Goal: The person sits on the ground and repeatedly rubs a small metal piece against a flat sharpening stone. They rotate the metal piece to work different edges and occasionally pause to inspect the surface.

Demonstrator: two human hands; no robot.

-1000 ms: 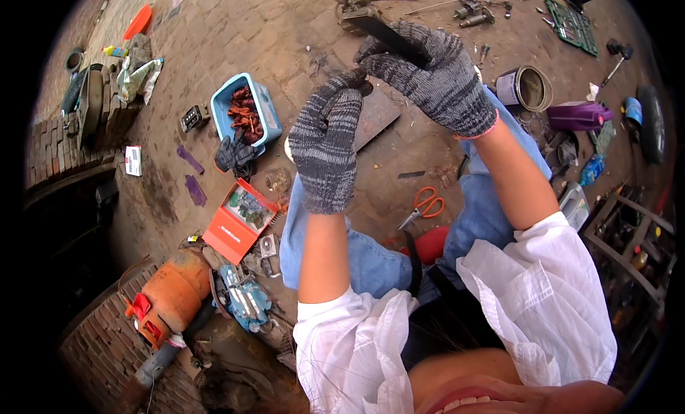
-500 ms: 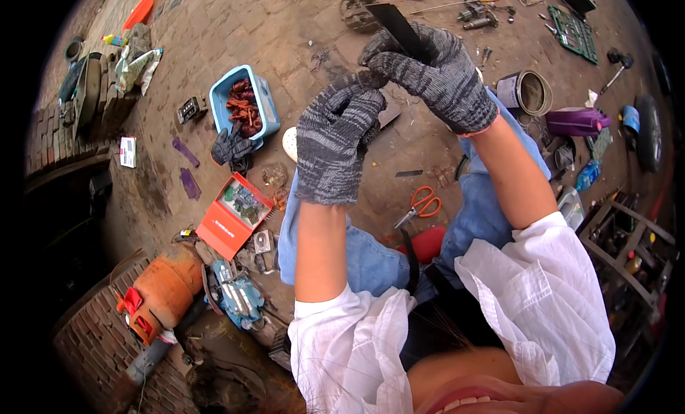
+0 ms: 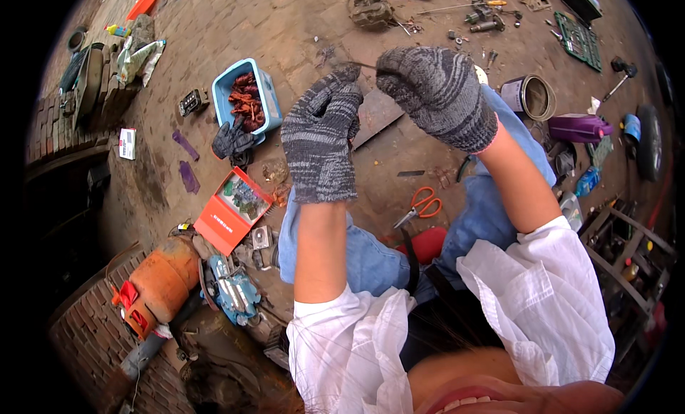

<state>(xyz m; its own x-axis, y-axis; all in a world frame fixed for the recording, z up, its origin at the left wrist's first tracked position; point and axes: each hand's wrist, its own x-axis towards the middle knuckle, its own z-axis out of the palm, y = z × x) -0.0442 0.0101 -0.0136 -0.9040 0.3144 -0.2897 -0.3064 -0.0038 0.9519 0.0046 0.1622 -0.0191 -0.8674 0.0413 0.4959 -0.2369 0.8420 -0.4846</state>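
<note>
Both my hands wear grey-and-black knit gloves and are raised close together over the floor. Between them runs a thin black strip [image 3: 365,65], seen almost edge-on. My left hand [image 3: 322,136] pinches one end of it at the fingertips. My right hand [image 3: 441,99] is closed round the other end, and its glove hides most of that part. Below the hands lies a flat grey plate [image 3: 378,119]. Nearer to me, a short dark strip [image 3: 410,174] and scissors [image 3: 426,203] with orange handles rest on the ground between my legs.
At left stand a blue basket [image 3: 268,100] of reddish-brown coils, spare gloves [image 3: 232,141], an open red box [image 3: 222,221] and an orange gas cylinder [image 3: 171,275]. A metal can [image 3: 511,94], a purple jug [image 3: 576,127] and a green tool case [image 3: 579,43] are at right.
The black strip, face-on above my right hand before, has turned nearly edge-on between the hands. My hands have moved apart, the left shifting slightly left and the right turning over.
</note>
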